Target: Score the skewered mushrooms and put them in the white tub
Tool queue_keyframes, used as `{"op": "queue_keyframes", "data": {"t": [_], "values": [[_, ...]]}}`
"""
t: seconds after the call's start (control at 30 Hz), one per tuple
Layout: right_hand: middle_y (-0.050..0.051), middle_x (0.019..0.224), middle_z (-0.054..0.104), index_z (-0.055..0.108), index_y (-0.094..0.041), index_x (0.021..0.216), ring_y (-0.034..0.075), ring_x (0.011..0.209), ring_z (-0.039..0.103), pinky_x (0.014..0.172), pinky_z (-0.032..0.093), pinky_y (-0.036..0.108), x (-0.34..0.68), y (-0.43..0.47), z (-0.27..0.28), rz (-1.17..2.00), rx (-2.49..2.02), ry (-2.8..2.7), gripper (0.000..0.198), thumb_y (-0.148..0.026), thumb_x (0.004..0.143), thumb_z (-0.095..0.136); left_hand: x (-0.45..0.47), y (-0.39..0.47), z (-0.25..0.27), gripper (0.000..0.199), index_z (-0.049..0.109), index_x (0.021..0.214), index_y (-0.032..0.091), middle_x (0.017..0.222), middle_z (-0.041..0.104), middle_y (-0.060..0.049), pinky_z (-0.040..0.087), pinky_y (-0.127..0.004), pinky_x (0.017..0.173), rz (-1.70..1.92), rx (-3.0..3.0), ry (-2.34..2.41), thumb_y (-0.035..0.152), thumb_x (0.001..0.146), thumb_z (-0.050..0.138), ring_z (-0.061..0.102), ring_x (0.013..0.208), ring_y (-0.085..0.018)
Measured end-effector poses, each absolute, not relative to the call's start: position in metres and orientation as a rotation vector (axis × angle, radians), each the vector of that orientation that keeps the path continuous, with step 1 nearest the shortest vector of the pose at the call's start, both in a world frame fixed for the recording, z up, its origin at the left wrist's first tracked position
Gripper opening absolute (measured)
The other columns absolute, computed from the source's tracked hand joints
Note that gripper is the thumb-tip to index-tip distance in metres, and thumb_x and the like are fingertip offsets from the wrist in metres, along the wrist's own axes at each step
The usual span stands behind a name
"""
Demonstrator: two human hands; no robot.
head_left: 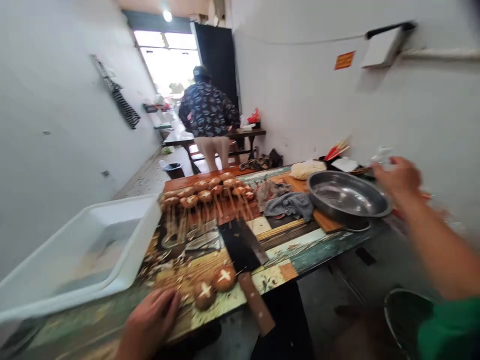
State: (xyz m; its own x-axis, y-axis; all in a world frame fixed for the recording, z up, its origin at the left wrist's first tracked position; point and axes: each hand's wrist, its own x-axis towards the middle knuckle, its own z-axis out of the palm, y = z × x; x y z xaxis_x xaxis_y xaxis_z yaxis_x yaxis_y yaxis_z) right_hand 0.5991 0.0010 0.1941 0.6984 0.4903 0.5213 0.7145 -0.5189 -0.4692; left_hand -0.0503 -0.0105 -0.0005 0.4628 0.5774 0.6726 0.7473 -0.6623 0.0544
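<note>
My left hand [153, 317] rests at the table's near edge, its fingers loosely bent with nothing visible in them. Beside it lie two brown mushrooms, a nearer mushroom [205, 295] and another mushroom [225, 278], each with a pale cross cut in its cap. A cleaver [240, 245] lies to their right, its wooden handle sticking out past the edge. Farther back are rows of mushrooms on sticks [204, 196]. My right hand [403, 177] is raised beyond the metal bowl [348, 197], closed on a clear plastic item [382, 156], blurred.
A white plastic tub [112, 285] stands at the left. Grey cloths [288, 205] lie near the bowl. Mushroom scraps [161, 265] litter the tabletop. At the back, a person [208, 110] faces away by another table [255, 132]. A bucket [408, 320] is at lower right.
</note>
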Motion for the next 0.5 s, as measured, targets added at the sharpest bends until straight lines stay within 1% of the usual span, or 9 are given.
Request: {"op": "queue_keyframes", "data": {"t": [0.07, 0.1, 0.17, 0.2, 0.23, 0.27, 0.3, 0.37, 0.5], "values": [[0.037, 0.138, 0.054, 0.054, 0.006, 0.140, 0.039, 0.139, 0.044, 0.106, 0.034, 0.049, 0.560, -0.020, 0.181, -0.506, -2.151, -1.013, 0.068, -0.050, 0.101, 0.050, -0.043, -0.017, 0.005, 0.025, 0.068, 0.087, 0.020, 0.083, 0.074, -0.005, 0.057, -0.026, 0.071, -0.972, -2.458, -1.171, 0.028, 0.101, 0.049, 0.071, 0.074, -0.017], [0.036, 0.129, 0.061, 0.056, 0.005, 0.138, 0.039, 0.136, 0.048, 0.104, 0.035, 0.050, 0.536, -0.032, 0.169, -0.499, -2.117, -1.080, 0.065, -0.048, 0.100, 0.051, -0.040, -0.019, 0.007, 0.026, 0.067, 0.088, 0.019, 0.082, 0.074, -0.005, 0.056, -0.027, 0.071, -0.963, -2.457, -1.182, 0.027, 0.103, 0.048, 0.071, 0.074, -0.017], [0.024, 0.113, 0.072, 0.070, -0.009, 0.123, 0.035, 0.105, 0.066, 0.089, 0.046, 0.046, 0.478, -0.062, 0.135, -0.333, -2.029, -1.343, 0.059, -0.058, 0.094, 0.053, -0.037, -0.021, 0.008, 0.029, 0.065, 0.085, 0.019, 0.079, 0.072, -0.005, 0.054, -0.027, 0.069, -0.954, -2.465, -1.200, 0.027, 0.105, 0.045, 0.068, 0.071, -0.017], [0.018, 0.106, 0.076, 0.074, -0.015, 0.111, 0.030, 0.085, 0.070, 0.078, 0.051, 0.042, 0.447, -0.078, 0.115, -0.158, -1.965, -1.517, 0.058, -0.065, 0.090, 0.053, -0.037, -0.021, 0.008, 0.031, 0.065, 0.083, 0.019, 0.078, 0.071, -0.005, 0.053, -0.028, 0.068, -0.938, -2.489, -1.208, 0.028, 0.105, 0.045, 0.067, 0.071, -0.017], [0.012, 0.100, 0.078, 0.076, -0.021, 0.102, 0.025, 0.074, 0.070, 0.070, 0.054, 0.037, 0.415, -0.094, 0.095, 0.000, -1.914, -1.654, 0.055, -0.068, 0.088, 0.052, -0.037, -0.022, 0.008, 0.032, 0.064, 0.082, 0.019, 0.077, 0.070, -0.004, 0.052, -0.028, 0.068, -0.919, -2.520, -1.210, 0.030, 0.106, 0.045, 0.066, 0.070, -0.017], [0.007, 0.097, 0.079, 0.076, -0.025, 0.099, 0.023, 0.073, 0.071, 0.066, 0.055, 0.032, 0.383, -0.108, 0.076, 0.151, -1.874, -1.771, 0.050, -0.067, 0.088, 0.053, -0.038, -0.023, 0.009, 0.033, 0.064, 0.081, 0.020, 0.075, 0.068, -0.004, 0.052, -0.029, 0.067, -0.891, -2.554, -1.211, 0.032, 0.106, 0.045, 0.065, 0.070, -0.017], [0.004, 0.094, 0.079, 0.077, -0.027, 0.102, 0.021, 0.072, 0.072, 0.064, 0.057, 0.029, 0.354, -0.120, 0.059, 0.283, -1.848, -1.866, 0.046, -0.065, 0.087, 0.056, -0.039, -0.025, 0.009, 0.034, 0.063, 0.081, 0.020, 0.074, 0.067, -0.004, 0.051, -0.029, 0.067, -0.857, -2.586, -1.212, 0.034, 0.106, 0.046, 0.064, 0.069, -0.018], [0.003, 0.093, 0.079, 0.073, -0.024, 0.119, 0.021, 0.068, 0.073, 0.061, 0.057, 0.029, 0.307, -0.136, 0.036, 0.431, -1.873, -1.940, 0.051, -0.061, 0.087, 0.058, -0.042, -0.028, 0.011, 0.031, 0.064, 0.085, 0.020, 0.076, 0.066, -0.004, 0.051, -0.031, 0.069, -0.774, -2.644, -1.225, 0.039, 0.104, 0.048, 0.063, 0.072, -0.020], [0.017, 0.112, 0.077, 0.056, -0.012, 0.144, 0.036, 0.093, 0.075, 0.073, 0.057, 0.041, 0.261, -0.139, 0.028, 0.513, -2.058, -1.914, 0.069, -0.052, 0.088, 0.058, -0.052, -0.035, 0.016, 0.031, 0.063, 0.108, 0.017, 0.094, 0.069, -0.009, 0.054, -0.036, 0.077, -0.626, -2.747, -1.278, 0.046, 0.098, 0.059, 0.065, 0.086, -0.025]]}}
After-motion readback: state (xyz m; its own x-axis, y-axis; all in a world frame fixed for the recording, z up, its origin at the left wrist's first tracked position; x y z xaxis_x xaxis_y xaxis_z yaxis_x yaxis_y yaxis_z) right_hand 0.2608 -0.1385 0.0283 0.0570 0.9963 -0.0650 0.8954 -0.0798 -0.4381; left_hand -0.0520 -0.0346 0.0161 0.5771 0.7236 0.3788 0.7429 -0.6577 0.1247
